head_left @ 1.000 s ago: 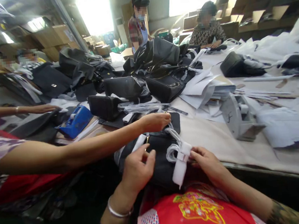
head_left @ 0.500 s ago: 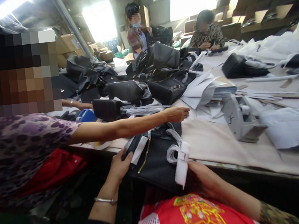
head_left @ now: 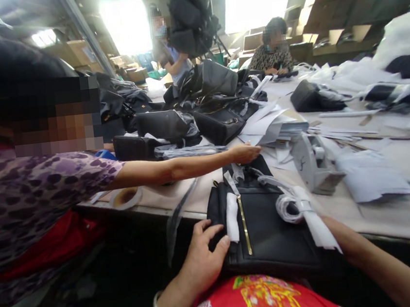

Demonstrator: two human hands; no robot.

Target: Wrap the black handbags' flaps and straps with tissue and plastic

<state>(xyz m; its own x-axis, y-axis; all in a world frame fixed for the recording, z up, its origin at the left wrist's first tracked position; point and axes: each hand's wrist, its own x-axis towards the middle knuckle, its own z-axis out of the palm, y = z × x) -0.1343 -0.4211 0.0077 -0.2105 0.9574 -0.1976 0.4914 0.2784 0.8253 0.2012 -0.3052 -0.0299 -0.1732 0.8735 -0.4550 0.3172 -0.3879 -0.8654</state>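
A black bag (head_left: 271,229) with a gold vertical zipper (head_left: 245,225) leans over the table's front edge, above my red apron. White wrapping (head_left: 232,219) covers a strip beside the zipper. Coiled, plastic-covered straps (head_left: 287,208) bound with white paper (head_left: 317,227) lie along its right side. My left hand (head_left: 206,251) grips the bag's left edge, thumb on the front and fingers spread along the side. At the bag's right edge is my right hand (head_left: 334,237); its fingers are hidden behind the bag and wrapping.
A co-worker's arm (head_left: 192,167) reaches from the left across the table, just beyond the bag. Black bags (head_left: 220,122) are heaped behind it. To the right stand a tape dispenser (head_left: 314,164) and white paper sheets (head_left: 373,172). A tape roll (head_left: 125,198) lies at the left edge.
The bag and both my hands have shifted right in view, and the bag stands straighter. The co-worker at left leans further in. In the background, a person now lifts a cluster of black bags.
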